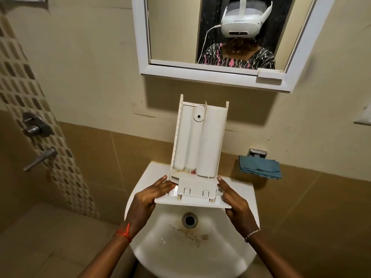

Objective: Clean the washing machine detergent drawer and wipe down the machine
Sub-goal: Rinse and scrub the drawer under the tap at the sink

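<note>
- Left hand [148,195] holds the left end of the drawer's front panel. Palm is against the panel edge, fingers laid nearly straight up the drawer's side. Thumb is hidden behind the panel.
- Right hand [234,201] mirrors it on the right end. Forefinger runs up the side wall and the thumb is tucked at the panel's lower corner.
- Both forearms come in from the bottom of the frame and angle inward. There is a red thread [125,232] on the left wrist and a thin bracelet [252,233] on the right.
- Drawer [198,141] is white and clamped between the two hands. It is held in the air above the sink with the front panel nearest the person and the body tilted up and away. The underside faces the camera, showing three rounded channels and a round hole near the far end.
- Sink [140,177] is directly below. The drain [189,219] sits under the panel, with brown grit [192,235] scattered in the basin.
- Blue cloth [260,166] hangs on the wall to the right of the sink, apart from the drawer.
- Mirror [200,74] is above. Metal taps [36,127] are on the tiled wall to the left.
</note>
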`<state>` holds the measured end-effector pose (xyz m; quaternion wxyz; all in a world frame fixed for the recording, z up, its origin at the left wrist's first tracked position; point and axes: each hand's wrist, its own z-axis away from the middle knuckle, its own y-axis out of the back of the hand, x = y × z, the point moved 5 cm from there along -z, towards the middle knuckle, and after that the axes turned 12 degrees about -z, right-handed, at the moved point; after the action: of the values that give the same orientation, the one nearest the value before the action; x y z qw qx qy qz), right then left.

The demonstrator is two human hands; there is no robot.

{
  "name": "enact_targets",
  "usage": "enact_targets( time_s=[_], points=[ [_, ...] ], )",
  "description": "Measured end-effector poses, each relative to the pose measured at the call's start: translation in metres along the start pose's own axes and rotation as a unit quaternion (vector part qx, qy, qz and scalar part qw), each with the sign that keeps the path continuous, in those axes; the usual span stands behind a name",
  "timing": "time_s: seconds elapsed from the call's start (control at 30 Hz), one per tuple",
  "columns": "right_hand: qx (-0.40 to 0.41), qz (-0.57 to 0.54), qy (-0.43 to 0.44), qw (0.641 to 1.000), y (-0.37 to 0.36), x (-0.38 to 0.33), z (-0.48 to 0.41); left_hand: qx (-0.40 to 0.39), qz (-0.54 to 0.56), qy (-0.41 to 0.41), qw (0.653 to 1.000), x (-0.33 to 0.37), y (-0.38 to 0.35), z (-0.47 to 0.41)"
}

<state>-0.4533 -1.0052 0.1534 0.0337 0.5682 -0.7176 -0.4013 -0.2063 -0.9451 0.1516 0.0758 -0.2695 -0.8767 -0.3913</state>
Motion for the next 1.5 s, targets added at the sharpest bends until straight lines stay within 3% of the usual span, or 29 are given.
enact_targets(
  time_s=[0.2, 0.47, 0.6, 0.7, 0.83, 0.97, 1.1, 1.17, 1.27, 1.37, 1.43, 1.5],
  points=[
    [-0.003, 0.007, 0.013, 1.0, 0.001, 0.001, -0.004, 0.011, -0.016, -0.007, 1.0, -0.002, -0.003, -0.001],
    [0.032, -0.093, -0.022, 0.995, 0.027, -0.017, -0.032, 0.049, 0.099, -0.004, 0.994, 0.008, 0.027, -0.033],
    [0.053, -0.153, -0.039, 0.986, 0.057, -0.039, -0.059, -0.023, 0.185, 0.049, 0.981, 0.024, 0.056, -0.057],
    [0.059, -0.253, -0.125, 0.957, 0.074, -0.047, -0.074, -0.093, 0.255, 0.129, 0.954, 0.024, 0.062, -0.064],
    [0.044, -0.396, -0.183, 0.899, 0.074, -0.051, -0.082, -0.121, 0.333, 0.176, 0.918, 0.02, 0.061, -0.071],
    [0.055, -0.446, -0.232, 0.863, 0.066, -0.05, -0.084, -0.161, 0.418, 0.226, 0.865, 0.019, 0.048, -0.073],
    [0.069, -0.422, -0.279, 0.86, 0.065, -0.053, -0.089, -0.146, 0.465, 0.286, 0.825, 0.028, 0.048, -0.083],
    [0.088, -0.374, -0.306, 0.871, 0.066, -0.055, -0.096, -0.128, 0.448, 0.316, 0.826, 0.036, 0.053, -0.093],
    [0.127, -0.379, -0.34, 0.851, 0.067, -0.054, -0.106, -0.138, 0.358, 0.328, 0.863, 0.047, 0.066, -0.114],
    [0.148, -0.383, -0.339, 0.846, 0.066, -0.056, -0.108, -0.088, 0.291, 0.33, 0.894, 0.045, 0.077, -0.129],
    [0.148, -0.336, -0.346, 0.863, 0.063, -0.053, -0.103, -0.066, 0.285, 0.321, 0.901, 0.044, 0.077, -0.129],
    [0.121, -0.3, -0.373, 0.87, 0.056, -0.049, -0.098, -0.095, 0.303, 0.332, 0.888, 0.042, 0.063, -0.12]
  ],
)
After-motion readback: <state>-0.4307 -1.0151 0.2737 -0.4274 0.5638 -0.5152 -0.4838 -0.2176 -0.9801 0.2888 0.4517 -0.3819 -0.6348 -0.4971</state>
